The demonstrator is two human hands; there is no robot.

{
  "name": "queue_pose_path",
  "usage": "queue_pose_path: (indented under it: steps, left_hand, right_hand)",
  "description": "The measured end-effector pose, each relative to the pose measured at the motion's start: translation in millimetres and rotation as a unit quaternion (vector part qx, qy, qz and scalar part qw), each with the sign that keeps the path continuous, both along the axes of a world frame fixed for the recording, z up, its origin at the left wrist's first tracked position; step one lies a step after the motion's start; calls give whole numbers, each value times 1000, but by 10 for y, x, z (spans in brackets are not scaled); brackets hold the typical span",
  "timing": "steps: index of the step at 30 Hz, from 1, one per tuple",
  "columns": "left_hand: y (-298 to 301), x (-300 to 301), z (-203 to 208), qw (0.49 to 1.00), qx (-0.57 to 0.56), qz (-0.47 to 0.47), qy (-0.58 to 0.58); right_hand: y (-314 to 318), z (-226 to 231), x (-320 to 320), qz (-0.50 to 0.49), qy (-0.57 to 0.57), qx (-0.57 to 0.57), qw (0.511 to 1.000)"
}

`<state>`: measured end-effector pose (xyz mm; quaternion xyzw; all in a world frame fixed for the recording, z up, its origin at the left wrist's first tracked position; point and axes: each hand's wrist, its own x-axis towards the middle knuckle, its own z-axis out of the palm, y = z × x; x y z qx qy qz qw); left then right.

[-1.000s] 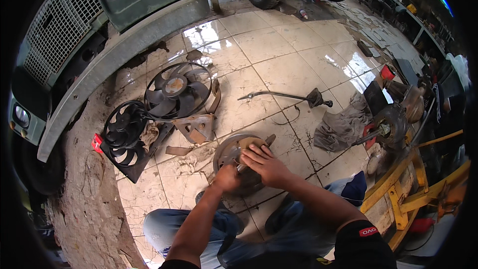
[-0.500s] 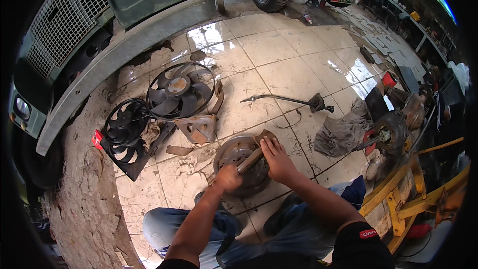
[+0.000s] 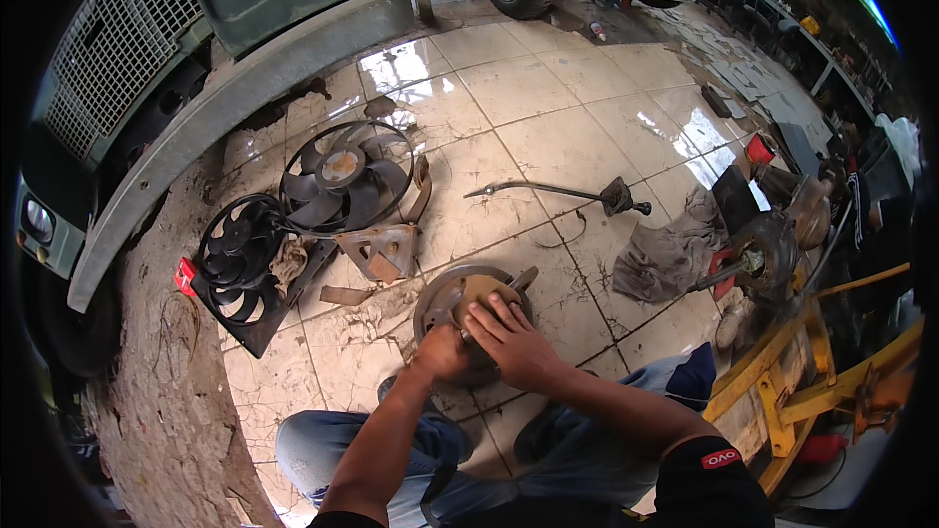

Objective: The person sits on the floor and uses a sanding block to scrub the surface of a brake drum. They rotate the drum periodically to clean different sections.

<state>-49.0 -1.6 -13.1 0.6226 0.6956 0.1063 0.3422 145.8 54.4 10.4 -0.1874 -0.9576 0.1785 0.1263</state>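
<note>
A round rusty metal hub with a brown center (image 3: 458, 295) lies on the tiled floor in front of my knees. My right hand (image 3: 511, 337) lies flat on its near right side, fingers spread over the brown center. Beside it, my left hand (image 3: 440, 352) is closed at the hub's near edge; whether it grips anything is hidden. A short bar (image 3: 521, 280) sticks out from the hub's far right side.
Two black radiator fans (image 3: 342, 171) (image 3: 235, 254) and a rusty bracket (image 3: 381, 249) lie to the left. A long metal rod (image 3: 558, 193) and a grey rag (image 3: 670, 254) lie to the right. A vehicle bumper (image 3: 225, 108) runs along the left, yellow stands (image 3: 792, 381) at right.
My right hand let go of the wooden handle it held over the hub and now lies flat on the hub's center. My left hand stayed at the near edge.
</note>
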Motion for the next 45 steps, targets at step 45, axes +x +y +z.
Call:
queue_pose_path:
  steps: [45]
  left_hand:
    - [16,-22,-101,999,-38,-16,5]
  right_hand:
    - [124,66,14,44,1,-11,999]
